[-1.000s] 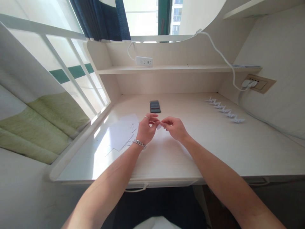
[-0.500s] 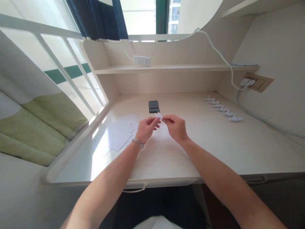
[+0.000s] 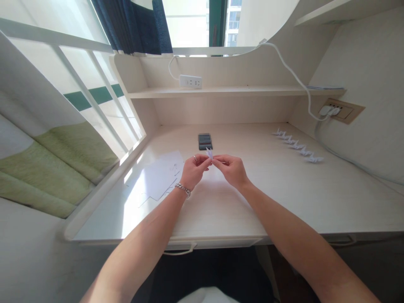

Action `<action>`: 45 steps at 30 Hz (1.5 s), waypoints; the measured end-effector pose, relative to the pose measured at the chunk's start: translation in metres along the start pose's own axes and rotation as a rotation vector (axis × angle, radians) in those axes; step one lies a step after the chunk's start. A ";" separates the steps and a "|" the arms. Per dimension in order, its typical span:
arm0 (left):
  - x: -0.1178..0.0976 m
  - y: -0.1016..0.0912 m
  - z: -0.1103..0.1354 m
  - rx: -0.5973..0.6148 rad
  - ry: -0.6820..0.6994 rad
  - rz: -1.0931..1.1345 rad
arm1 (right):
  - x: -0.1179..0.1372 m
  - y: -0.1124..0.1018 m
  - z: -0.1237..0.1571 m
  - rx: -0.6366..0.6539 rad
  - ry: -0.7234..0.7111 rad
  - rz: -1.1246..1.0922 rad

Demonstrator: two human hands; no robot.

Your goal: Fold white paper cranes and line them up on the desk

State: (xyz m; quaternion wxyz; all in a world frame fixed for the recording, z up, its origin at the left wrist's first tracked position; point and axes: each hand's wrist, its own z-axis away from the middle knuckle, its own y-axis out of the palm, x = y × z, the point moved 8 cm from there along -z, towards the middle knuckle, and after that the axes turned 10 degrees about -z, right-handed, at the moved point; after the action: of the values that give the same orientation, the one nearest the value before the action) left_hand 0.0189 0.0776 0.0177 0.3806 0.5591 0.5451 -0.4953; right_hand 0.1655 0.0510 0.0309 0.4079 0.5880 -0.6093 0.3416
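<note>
Both hands meet above the middle of the pale wooden desk [image 3: 284, 198]. My left hand [image 3: 194, 171], with a ring and a chain bracelet, pinches a small folded piece of white paper [image 3: 209, 153]. My right hand [image 3: 231, 169] pinches the same piece from the right. A pointed tip of the paper sticks up between the fingertips. Several flat white paper sheets [image 3: 158, 179] lie on the desk to the left of my left hand.
A dark phone [image 3: 205, 142] lies just beyond the hands. Several small folded paper figures [image 3: 298, 145] sit in a row at the right rear. A power strip [image 3: 190, 81] rests on the shelf, and a white cable runs to a wall socket [image 3: 342, 110].
The folded paper has been turned between the fingertips, so its point now stands upward. Both hands have stayed in the same spot over the desk.
</note>
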 end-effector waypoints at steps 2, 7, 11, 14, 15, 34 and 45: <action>0.000 0.001 -0.001 0.009 0.013 0.005 | -0.004 -0.001 -0.002 -0.005 0.029 -0.041; 0.002 0.001 -0.002 0.017 0.037 0.014 | -0.013 0.000 -0.006 0.011 0.057 -0.157; 0.001 0.000 -0.002 0.011 0.078 0.044 | -0.015 0.000 -0.006 0.013 0.063 -0.171; 0.000 -0.001 -0.002 0.011 0.073 0.078 | -0.015 -0.001 -0.006 0.005 0.072 -0.165; 0.000 -0.001 -0.002 0.011 0.067 0.081 | -0.015 -0.001 -0.006 0.001 0.077 -0.160; 0.005 0.004 -0.002 0.106 0.008 0.232 | -0.016 0.002 -0.002 -0.013 0.258 -0.290; 0.003 0.008 0.001 0.177 -0.025 0.194 | -0.012 0.006 0.001 0.059 0.354 -0.353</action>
State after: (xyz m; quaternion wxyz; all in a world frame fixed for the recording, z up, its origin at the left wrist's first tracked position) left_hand 0.0262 0.0759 0.0138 0.3827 0.6346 0.4377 -0.5091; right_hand 0.1588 0.0555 0.0200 0.5439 0.6281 -0.4061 0.3805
